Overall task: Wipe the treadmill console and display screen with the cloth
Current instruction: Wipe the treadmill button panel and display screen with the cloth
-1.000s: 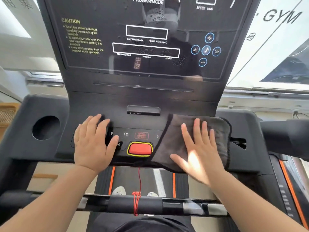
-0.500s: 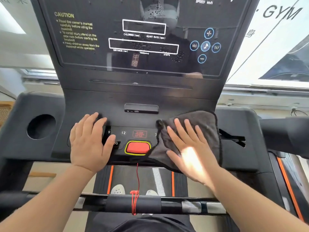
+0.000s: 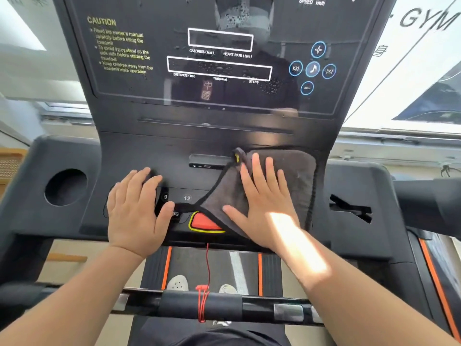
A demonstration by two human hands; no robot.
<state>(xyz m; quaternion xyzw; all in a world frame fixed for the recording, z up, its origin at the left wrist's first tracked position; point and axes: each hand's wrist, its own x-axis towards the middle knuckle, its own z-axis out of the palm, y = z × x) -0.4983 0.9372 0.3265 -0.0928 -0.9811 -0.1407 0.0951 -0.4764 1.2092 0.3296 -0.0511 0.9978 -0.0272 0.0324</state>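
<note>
The black treadmill console (image 3: 139, 151) fills the view, its glossy display screen (image 3: 214, 58) speckled with droplets above the button panel. A dark grey cloth (image 3: 296, 176) lies on the right half of the panel, one corner reaching over the red stop button (image 3: 202, 222). My right hand (image 3: 264, 203) presses flat on the cloth with straight, spread fingers. Flat on the left side of the panel rests my left hand (image 3: 134, 208), its thumb beside the speed keys.
A round cup holder (image 3: 66, 187) sits in the console's left wing and a slot (image 3: 349, 208) in the right wing. A red safety cord (image 3: 207, 268) hangs from the stop button to the front handlebar (image 3: 199, 305). Belt and my shoes (image 3: 178, 283) show below.
My right hand has slid the cloth left and upward across the panel; it now covers part of the stop button. The left hand has stayed in place.
</note>
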